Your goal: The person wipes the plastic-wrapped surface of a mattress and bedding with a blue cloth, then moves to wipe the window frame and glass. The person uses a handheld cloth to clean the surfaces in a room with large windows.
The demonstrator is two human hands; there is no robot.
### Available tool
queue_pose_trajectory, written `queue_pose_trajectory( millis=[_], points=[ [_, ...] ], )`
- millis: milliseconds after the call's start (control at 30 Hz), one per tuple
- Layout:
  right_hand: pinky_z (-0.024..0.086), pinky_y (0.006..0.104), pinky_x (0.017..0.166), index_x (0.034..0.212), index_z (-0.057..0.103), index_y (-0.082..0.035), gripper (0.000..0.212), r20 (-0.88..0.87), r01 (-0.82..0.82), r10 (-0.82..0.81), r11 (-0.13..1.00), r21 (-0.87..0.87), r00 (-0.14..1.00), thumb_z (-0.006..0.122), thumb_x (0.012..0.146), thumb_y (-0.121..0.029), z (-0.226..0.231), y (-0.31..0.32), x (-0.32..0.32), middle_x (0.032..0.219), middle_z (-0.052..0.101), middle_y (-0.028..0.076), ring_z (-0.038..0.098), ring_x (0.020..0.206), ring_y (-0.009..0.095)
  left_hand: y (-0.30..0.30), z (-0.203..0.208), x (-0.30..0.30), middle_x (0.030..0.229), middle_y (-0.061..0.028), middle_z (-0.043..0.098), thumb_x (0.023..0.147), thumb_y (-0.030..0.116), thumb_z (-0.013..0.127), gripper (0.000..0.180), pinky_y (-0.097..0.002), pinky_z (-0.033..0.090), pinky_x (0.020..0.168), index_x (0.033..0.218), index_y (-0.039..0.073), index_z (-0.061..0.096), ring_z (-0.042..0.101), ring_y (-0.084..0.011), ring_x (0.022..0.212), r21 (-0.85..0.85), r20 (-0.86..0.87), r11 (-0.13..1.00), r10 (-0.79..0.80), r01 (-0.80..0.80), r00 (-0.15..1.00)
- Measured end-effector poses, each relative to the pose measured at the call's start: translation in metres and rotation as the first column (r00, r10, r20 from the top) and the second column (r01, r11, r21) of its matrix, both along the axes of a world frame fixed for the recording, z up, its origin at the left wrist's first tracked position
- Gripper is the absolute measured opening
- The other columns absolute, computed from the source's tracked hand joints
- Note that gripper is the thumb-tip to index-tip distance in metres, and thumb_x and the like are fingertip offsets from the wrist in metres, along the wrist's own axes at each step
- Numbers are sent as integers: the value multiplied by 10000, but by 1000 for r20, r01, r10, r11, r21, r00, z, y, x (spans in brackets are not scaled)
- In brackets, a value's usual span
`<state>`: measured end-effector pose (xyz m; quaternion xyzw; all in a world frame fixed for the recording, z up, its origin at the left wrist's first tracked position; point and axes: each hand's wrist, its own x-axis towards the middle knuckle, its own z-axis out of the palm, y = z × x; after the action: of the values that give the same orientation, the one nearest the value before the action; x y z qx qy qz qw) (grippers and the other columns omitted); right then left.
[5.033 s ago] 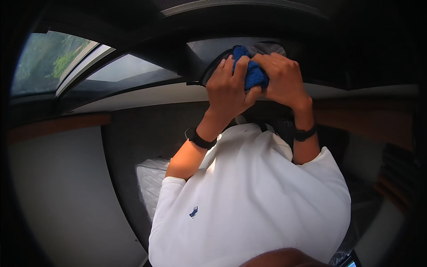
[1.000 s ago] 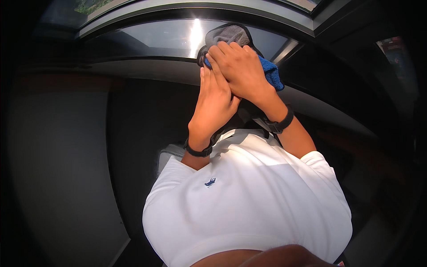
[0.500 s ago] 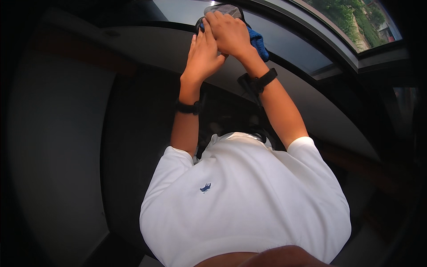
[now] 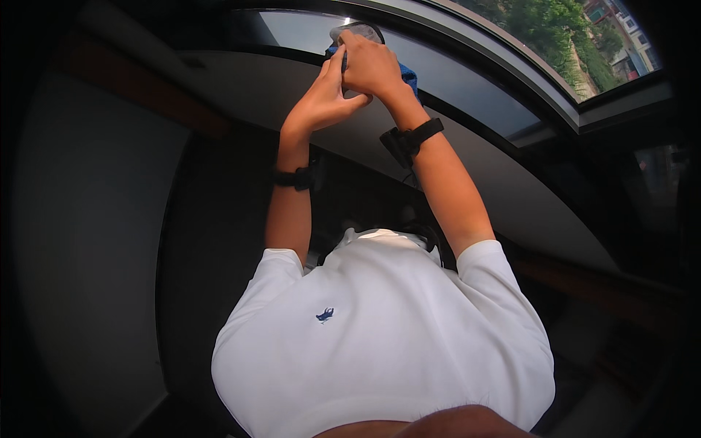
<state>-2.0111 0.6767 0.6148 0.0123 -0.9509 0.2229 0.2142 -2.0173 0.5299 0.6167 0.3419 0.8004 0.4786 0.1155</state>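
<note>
Both my hands are close together over a rounded grey object with a black rim [image 4: 361, 30], at the far ledge by the window. A blue cloth [image 4: 409, 77] pokes out beyond my right hand and shows a little by my left fingertips. My right hand [image 4: 372, 69] lies over the near side of the grey object, fingers bent and closed on it. My left hand [image 4: 325, 102] touches its left side with the fingertips, thumb stretched apart toward the right hand. The fingers hide most of the grey object, and I cannot make out its kind.
A glossy grey ledge [image 4: 475, 102] with dark edges curves along the window. Beyond the dark window frame [image 4: 591, 113] are trees and buildings. A pale wall [image 4: 504, 164] stands below the ledge, and another wall [image 4: 87, 241] is at the left. Black straps are on both my wrists.
The grey object and my hands sit slightly lower and farther left in the picture. Less blue cloth shows beyond my right hand. My left wrist has bent, and its thumb stands farther from the fingers.
</note>
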Motion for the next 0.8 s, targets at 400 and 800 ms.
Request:
queue_pose_trajectory(
  millis=[400,800],
  points=[
    [542,487,754,1090,587,-112,360,-17,92,-91,977,193,996,625,816,-343,-29,-45,-116,1021,663,119,684,924,377,-18,-65,-93,1319,-150,532,705,121,710,838,-476,445,971,1457,94,343,514,-393,1182,30,-361,931,349,-364,865],
    [538,498,819,1092,563,-92,268,64,61,-76,978,198,995,527,917,-292,-60,-37,-187,1099,655,141,674,986,389,1,-84,-154,1405,-118,515,747,182,719,765,-513,480,965,1424,179,364,565,-414,1196,-73,-229,853,490,-517,841]
  ],
)
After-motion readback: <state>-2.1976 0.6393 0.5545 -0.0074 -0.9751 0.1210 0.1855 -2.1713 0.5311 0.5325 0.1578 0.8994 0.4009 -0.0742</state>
